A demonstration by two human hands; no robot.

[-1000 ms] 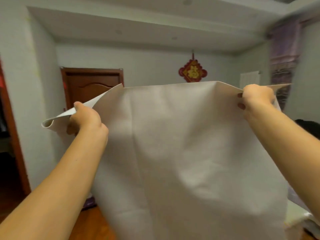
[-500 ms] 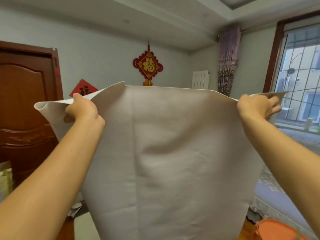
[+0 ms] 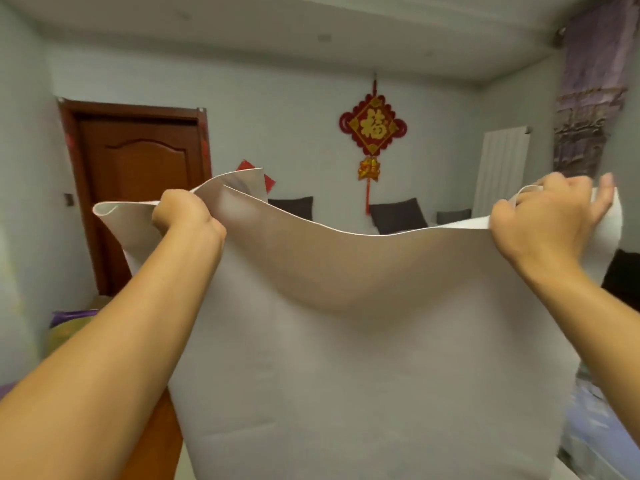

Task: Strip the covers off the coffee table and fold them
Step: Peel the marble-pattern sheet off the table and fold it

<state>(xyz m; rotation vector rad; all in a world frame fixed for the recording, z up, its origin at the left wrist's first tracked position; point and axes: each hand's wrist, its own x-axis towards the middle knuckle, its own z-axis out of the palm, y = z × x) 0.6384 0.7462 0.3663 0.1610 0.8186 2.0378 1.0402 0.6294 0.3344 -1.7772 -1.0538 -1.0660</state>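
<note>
Left hand at 9 o'clock and right hand at 3 o'clock each clench the grey cover by its sagging top edge.

A sofa is seen at twelve o'clock, with dark cushions propped along its back; its seat is hidden.

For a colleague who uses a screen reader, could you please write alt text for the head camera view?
Two bare hands hold a pale grey cover up by its top edge, the left hand and right hand each gripping near a corner, so it sags between them. Behind are a wooden door and a red knot ornament.
</note>
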